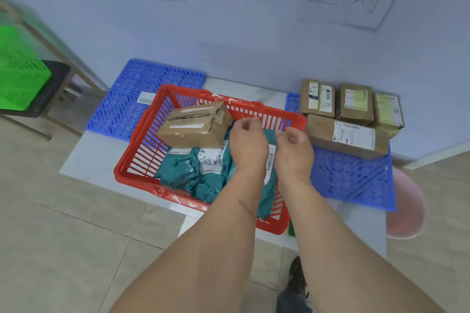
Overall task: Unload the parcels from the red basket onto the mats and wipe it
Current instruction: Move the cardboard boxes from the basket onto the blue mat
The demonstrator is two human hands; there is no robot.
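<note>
Both forearms fill the lower frame; my left hand (248,145) and right hand (295,148) hover, fingers curled and holding nothing, over the red basket (142,160) at centre, holding teal bags (183,173) and a box (194,126). Tiled floor (63,236); blue mat (356,180) right bears cartons (353,105); green crate (17,73) upper left.

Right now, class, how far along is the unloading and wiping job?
Done: four cardboard boxes sit on the right blue mat. In hand: nothing; both hands hover over the red basket. Left: one brown box, teal mailers, then wiping.
</note>
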